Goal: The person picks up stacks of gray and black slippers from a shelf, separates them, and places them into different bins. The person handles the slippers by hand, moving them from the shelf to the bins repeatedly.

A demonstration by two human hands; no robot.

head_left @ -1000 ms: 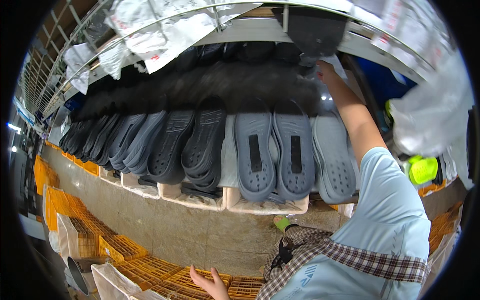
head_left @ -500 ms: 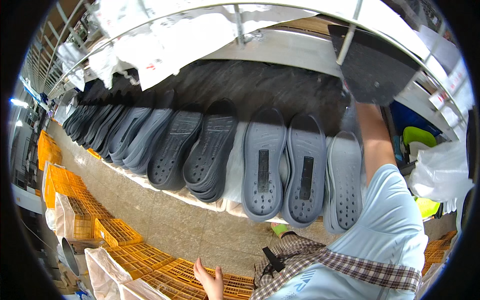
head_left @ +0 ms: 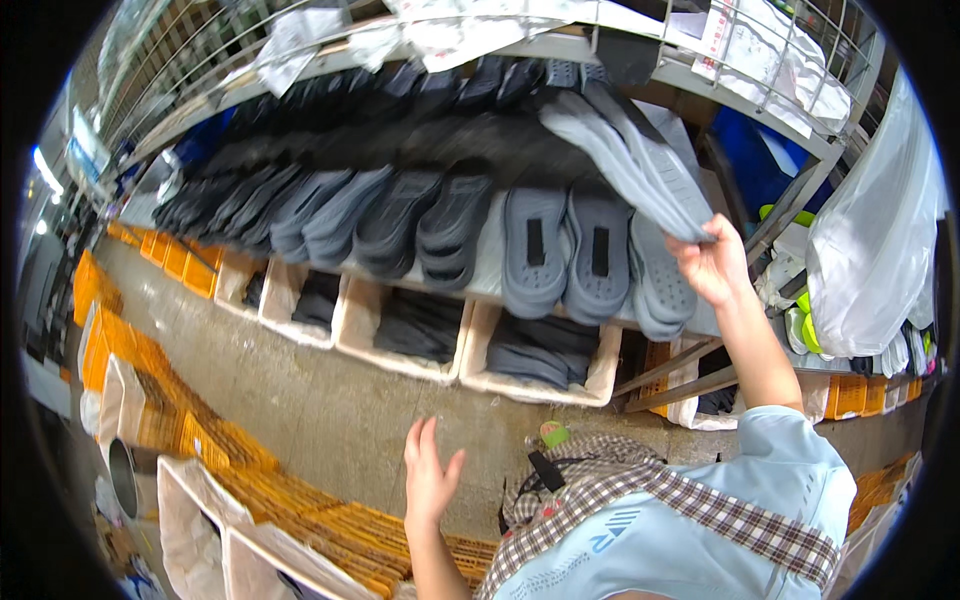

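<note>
My right hand [head_left: 715,262] grips the near end of grey shoe soles [head_left: 640,172], at least two side by side. They are held slanted over the right part of the shelf, their far ends up and to the left. Below them stands a stack of pale grey soles [head_left: 660,285]. Left of it are two grey sole stacks, whose tops carry a black strip [head_left: 600,252], then black soles [head_left: 453,225] and more soles running off to the left. My left hand [head_left: 432,480] hangs over the floor, fingers stretched out, holding nothing.
White-lined bins [head_left: 462,352] filled with dark soles sit under the shelf. Orange crates [head_left: 240,455] line the lower left. A wire mesh rack [head_left: 770,60] rises behind the shelf, and a large clear plastic bag [head_left: 870,240] hangs at the right beside a metal shelf leg [head_left: 790,215].
My right hand has come out from behind the dark panel and now holds grey soles. My left hand has risen further into view. The view has shifted, showing the bins under the shelf.
</note>
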